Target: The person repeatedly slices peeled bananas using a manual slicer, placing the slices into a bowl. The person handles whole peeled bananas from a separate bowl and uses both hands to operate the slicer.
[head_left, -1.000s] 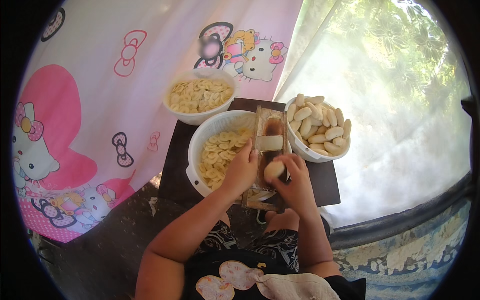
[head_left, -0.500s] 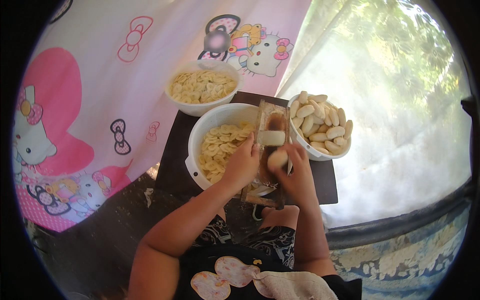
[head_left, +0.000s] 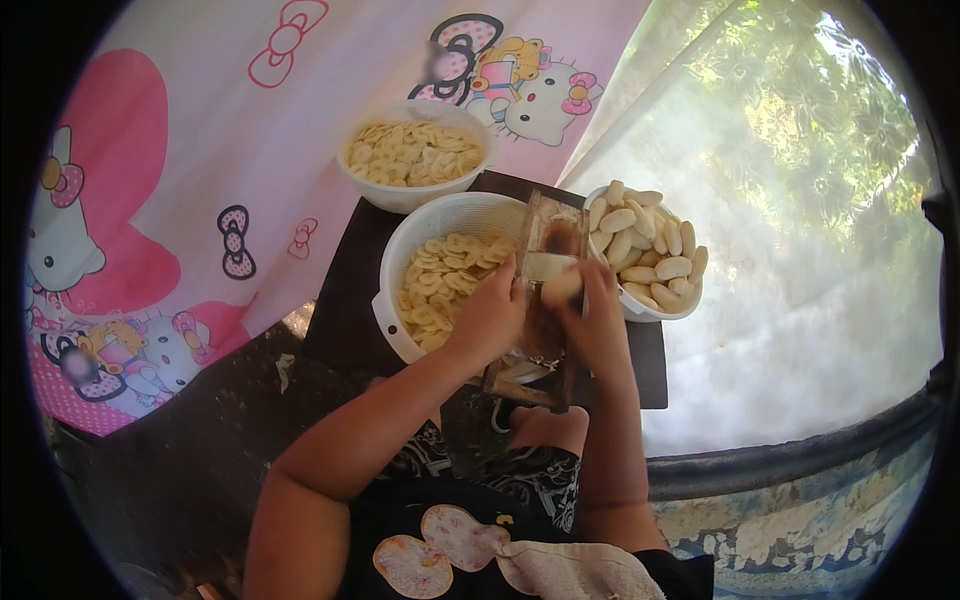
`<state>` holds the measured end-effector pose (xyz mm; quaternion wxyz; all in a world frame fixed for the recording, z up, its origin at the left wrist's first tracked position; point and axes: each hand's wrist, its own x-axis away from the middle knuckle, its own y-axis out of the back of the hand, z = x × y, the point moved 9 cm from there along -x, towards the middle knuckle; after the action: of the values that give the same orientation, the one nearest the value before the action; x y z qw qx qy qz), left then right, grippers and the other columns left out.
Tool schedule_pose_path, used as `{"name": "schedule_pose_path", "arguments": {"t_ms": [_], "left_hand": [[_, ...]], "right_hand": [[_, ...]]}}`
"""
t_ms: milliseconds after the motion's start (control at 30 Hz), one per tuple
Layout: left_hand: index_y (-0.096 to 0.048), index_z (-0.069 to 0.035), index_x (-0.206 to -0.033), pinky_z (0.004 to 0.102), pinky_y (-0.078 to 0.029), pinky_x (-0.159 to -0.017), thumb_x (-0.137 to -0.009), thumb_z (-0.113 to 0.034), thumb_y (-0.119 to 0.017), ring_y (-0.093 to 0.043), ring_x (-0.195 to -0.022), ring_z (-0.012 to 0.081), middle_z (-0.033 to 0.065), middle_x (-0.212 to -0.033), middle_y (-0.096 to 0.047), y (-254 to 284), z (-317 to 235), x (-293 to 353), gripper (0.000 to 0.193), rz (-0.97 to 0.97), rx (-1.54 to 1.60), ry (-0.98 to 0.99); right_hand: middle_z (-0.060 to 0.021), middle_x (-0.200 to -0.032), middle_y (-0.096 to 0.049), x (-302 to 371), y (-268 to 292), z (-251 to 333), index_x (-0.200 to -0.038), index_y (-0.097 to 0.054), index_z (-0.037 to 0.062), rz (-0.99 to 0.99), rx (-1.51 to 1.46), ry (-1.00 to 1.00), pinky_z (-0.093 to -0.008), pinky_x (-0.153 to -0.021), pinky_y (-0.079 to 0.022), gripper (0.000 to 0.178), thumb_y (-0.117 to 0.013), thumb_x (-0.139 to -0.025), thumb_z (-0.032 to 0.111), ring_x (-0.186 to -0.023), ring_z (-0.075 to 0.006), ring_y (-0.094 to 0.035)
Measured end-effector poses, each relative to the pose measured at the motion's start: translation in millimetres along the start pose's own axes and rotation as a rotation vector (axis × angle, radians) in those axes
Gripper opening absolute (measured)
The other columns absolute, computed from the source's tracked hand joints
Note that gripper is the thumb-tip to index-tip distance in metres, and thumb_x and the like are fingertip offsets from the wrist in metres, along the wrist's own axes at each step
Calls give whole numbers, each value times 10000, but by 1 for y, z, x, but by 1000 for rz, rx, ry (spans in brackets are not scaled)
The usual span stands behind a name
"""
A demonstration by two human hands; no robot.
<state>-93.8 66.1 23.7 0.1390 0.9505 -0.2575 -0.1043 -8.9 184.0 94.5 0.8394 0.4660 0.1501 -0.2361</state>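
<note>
A wooden board slicer (head_left: 543,330) lies slanted over the right side of a white colander (head_left: 393,270) holding pale banana slices (head_left: 440,280). My left hand (head_left: 492,318) is closed on the slicer's left edge, beside the slices. In my right hand (head_left: 600,322) is a peeled banana (head_left: 562,287), pressed on the board just below its pale crosspiece (head_left: 548,266). My fingers cover part of that banana, and motion blurs it. Right of the slicer, whole peeled bananas (head_left: 645,240) fill a white basket (head_left: 652,312).
Behind the colander, another white bowl (head_left: 410,200) is full of banana slices. All of these stand on a small dark table (head_left: 340,320). A pink printed curtain (head_left: 200,150) hangs at the left, and a sheer white curtain (head_left: 780,260) at the right.
My right hand has slid the banana up the board, away from me, toward the crosspiece. My left hand keeps its hold on the slicer. The whole view has shifted slightly.
</note>
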Motion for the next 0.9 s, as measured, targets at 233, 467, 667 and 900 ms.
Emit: {"name": "schedule_pose_path", "arguments": {"t_ms": [233, 467, 667, 900], "left_hand": [[-369, 34, -1465, 456, -443, -986, -1025, -258, -401, -576, -1154, 429, 308, -1229, -593, -3, 2, -1, 529, -9, 37, -1], [-383, 38, -1454, 450, -441, -990, -1021, -257, -412, -571, -1163, 426, 310, -1252, -581, 0, 0, -1, 525, 10, 9, 6], [-397, 36, -1445, 457, -446, -983, -1019, -261, -420, -574, -1147, 440, 316, -1216, -597, 0, 2, -1, 520, -67, -10, -36], [-394, 42, -1447, 452, -448, -981, -1017, -255, -418, -574, -1146, 442, 312, -1214, -599, 0, 0, -1, 523, -21, 36, -1]], "right_hand": [[-207, -1222, -540, -18, -2, -17, -1184, -591, 29, -82, 108, -16, -459, -957, -451, 480, -775, -781, 215, -1162, -407, -533], [-213, -1253, -538, -37, -4, -31, -1195, -590, 19, -38, 89, -53, -460, -955, -455, 518, -795, -761, 215, -1131, -416, -544], [-208, -1235, -538, 32, 5, 17, -1155, -597, 17, 19, 114, 64, -446, -978, -444, 479, -791, -765, 217, -1172, -389, -531], [-224, -1193, -569, -67, -3, -53, -1165, -598, 14, -136, 80, -51, -437, -955, -455, 463, -772, -790, 223, -1130, -400, -557]]}}
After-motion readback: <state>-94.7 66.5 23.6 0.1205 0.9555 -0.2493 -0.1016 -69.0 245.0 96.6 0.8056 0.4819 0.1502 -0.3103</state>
